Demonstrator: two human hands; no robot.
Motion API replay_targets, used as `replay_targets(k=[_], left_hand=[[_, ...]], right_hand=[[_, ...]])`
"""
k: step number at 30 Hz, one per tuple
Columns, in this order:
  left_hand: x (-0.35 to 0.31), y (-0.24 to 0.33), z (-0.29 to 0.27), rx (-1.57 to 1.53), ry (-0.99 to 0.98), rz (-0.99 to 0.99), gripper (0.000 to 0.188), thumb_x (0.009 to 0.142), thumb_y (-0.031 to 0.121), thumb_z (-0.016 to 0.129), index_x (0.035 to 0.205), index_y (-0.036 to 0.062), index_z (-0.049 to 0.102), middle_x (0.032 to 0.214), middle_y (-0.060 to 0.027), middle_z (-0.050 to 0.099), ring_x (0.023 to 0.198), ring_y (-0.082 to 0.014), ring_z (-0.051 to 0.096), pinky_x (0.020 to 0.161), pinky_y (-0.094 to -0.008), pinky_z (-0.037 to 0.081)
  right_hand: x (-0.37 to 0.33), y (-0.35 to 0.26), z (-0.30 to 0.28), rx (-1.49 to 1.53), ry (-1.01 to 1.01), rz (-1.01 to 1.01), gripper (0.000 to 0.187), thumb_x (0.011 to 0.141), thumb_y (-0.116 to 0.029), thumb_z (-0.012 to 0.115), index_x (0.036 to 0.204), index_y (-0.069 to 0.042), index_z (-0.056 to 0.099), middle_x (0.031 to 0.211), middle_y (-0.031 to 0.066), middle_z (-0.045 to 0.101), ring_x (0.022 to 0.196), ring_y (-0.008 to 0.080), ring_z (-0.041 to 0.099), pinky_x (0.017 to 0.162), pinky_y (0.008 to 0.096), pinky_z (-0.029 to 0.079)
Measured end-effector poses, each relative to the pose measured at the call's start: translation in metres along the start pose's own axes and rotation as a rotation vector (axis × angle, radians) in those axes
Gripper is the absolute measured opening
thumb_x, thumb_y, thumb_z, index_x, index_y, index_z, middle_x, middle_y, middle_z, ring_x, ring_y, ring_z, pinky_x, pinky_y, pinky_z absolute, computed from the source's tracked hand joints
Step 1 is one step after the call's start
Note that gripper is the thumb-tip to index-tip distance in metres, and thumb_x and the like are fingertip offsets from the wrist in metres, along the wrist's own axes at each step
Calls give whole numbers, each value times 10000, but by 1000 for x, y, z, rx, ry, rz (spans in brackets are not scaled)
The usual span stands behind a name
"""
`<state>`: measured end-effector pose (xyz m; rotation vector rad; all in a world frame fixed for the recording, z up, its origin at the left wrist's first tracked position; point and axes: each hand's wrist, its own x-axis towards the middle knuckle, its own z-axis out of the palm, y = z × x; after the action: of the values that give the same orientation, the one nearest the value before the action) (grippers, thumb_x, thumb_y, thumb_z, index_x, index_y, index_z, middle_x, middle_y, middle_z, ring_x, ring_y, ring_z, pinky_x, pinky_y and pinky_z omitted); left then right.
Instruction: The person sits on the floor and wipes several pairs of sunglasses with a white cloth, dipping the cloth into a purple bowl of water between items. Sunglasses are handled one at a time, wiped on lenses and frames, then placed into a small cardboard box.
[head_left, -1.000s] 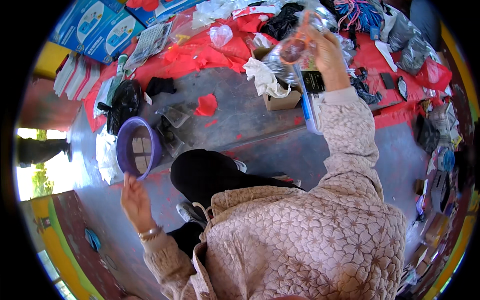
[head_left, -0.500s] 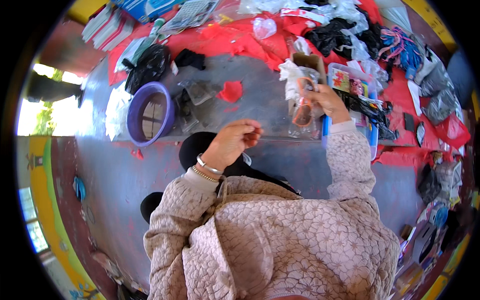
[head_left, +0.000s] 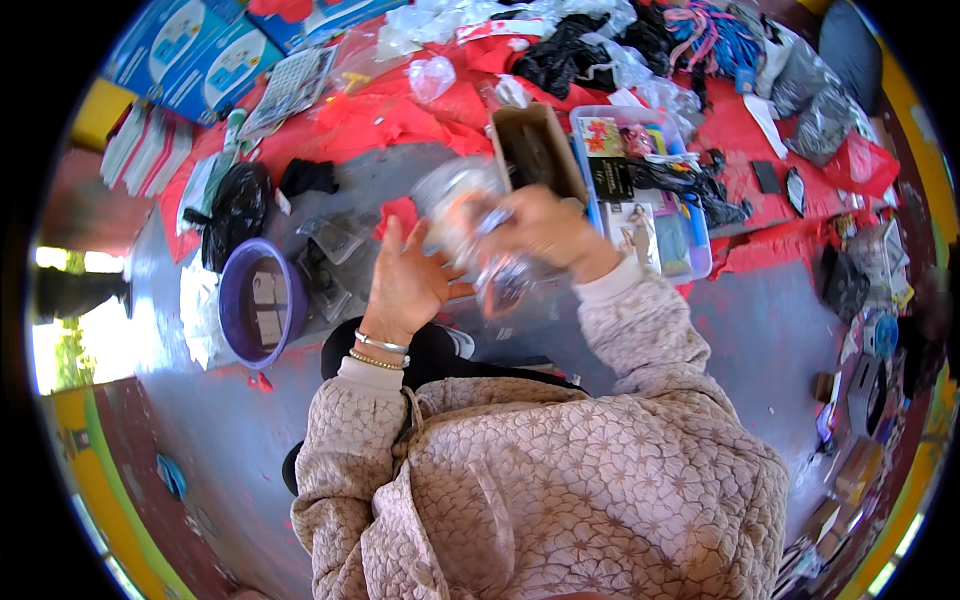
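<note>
Grey concrete floor [head_left: 790,330], partly covered by a crumpled red plastic sheet [head_left: 400,115]. Bright daylight came in at the left edge [head_left: 60,340]. A yellow-green painted border [head_left: 90,470] ran along the lower left, a yellow edge [head_left: 905,100] at the right.

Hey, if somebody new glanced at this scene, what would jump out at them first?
Most striking are the two hands meeting at the centre: the right hand grips a crinkly clear plastic bag, and the left hand touches it with open fingers. To the left a purple bowl sits on the grey floor. Behind the hands, red cloth lies under scattered goods, with a clear compartment box of small items to the right.
</note>
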<state>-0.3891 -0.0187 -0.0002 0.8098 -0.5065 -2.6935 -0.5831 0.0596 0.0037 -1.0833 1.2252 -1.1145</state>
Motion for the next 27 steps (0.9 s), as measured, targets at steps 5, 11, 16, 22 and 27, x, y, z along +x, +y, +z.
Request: replay_targets(k=[5,11,16,22,27], left_hand=[[10,1,-42,-147,-130,105,406,892,306,412,1165,11,469,1106,-147,546,999,-292,545,884,-436,445],[8,11,-57,-162,154,289,292,868,214,428,1084,41,520,1028,-104,590,905,-232,584,708,-354,504],[11,-1,-64,-133,57,257,330,833,212,466,1089,9,512,977,-125,597,793,-216,587,584,-313,517],[16,-11,-46,43,82,284,320,843,217,479,1107,36,470,912,-147,601,715,-226,596,564,-340,515],[20,-11,-51,41,73,263,281,844,187,459,1098,69,436,919,-163,582,748,-261,600,584,-359,515]], right_hand=[[1,4,41,-207,-130,-153,267,657,-171,697,805,30,604,678,60,594,599,95,519,552,267,418],[-24,-19,6,155,111,-87,324,700,-154,688,982,-11,614,718,7,605,635,60,529,568,222,428],[-24,-35,-94,-149,728,-264,289,728,-208,674,964,-46,633,651,-11,595,572,30,510,508,233,422],[28,-42,-115,-905,661,-213,341,707,-313,705,642,-3,577,534,11,515,473,80,454,424,262,343],[88,29,-122,-487,442,-68,268,712,-217,697,900,-40,626,643,4,555,552,86,504,499,259,405]])
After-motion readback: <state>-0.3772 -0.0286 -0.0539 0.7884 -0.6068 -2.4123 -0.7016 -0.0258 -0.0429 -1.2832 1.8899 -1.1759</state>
